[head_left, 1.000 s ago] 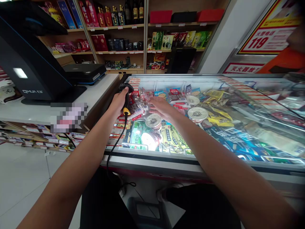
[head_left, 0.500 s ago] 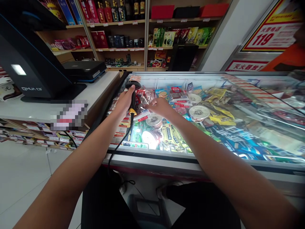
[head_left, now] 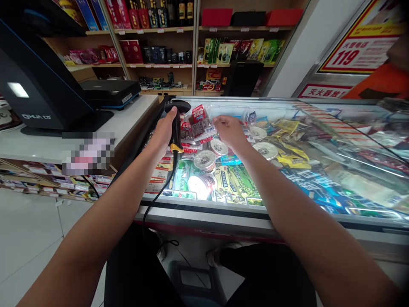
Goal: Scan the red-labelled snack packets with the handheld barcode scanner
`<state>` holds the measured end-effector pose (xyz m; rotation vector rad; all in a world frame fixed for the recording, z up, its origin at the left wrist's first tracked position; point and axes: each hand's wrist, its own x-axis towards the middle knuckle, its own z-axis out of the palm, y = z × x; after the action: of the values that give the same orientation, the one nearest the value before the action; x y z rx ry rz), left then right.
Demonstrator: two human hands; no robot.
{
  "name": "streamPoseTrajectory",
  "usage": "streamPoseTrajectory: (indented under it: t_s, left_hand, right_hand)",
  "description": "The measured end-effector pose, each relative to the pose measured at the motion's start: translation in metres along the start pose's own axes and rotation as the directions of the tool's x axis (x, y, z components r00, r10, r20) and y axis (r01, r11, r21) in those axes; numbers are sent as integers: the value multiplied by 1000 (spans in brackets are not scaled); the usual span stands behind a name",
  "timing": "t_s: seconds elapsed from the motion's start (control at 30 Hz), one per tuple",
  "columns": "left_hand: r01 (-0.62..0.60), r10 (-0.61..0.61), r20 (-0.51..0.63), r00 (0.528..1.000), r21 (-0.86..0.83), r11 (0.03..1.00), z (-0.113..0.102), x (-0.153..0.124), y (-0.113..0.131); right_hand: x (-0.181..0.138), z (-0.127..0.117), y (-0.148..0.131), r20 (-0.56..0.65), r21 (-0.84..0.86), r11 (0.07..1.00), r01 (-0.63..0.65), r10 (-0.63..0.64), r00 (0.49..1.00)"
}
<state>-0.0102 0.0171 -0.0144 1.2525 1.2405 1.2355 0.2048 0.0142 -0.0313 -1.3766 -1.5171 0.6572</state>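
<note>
My left hand (head_left: 163, 133) is wrapped round a black barcode scanner (head_left: 176, 128) with a yellow base and a dangling cord, held over the left end of the glass-topped freezer (head_left: 207, 213). To its right, my right hand (head_left: 230, 131) is closed with the fingers curled inward; what they hold, if anything, is hidden. Just left of these fingers lie clear packets with red labels (head_left: 198, 121), one of them tilted up between my hands. Round white-lidded tubs (head_left: 205, 160) and green and yellow bags (head_left: 238, 181) lie below them in the freezer.
On the counter (head_left: 128, 128) to the left stand a black point-of-sale terminal (head_left: 47, 94) and a flat scale (head_left: 110, 93). Stocked shelves (head_left: 162, 64) rise behind. A person in orange (head_left: 381, 83) is at the far right. A stool (head_left: 194, 277) stands between my legs.
My right hand has moved right and slightly up, off the red-labelled packets, uncovering them and another tub. The scanner has shifted slightly left and up in my left hand.
</note>
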Motion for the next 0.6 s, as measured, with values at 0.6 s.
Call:
streamPoseTrajectory:
  t_s: [0.6]
  left_hand:
    - [31,38,379,925,-174,984,19,-29,6]
  right_hand:
    - [8,4,10,-207,327,942,-76,150,967]
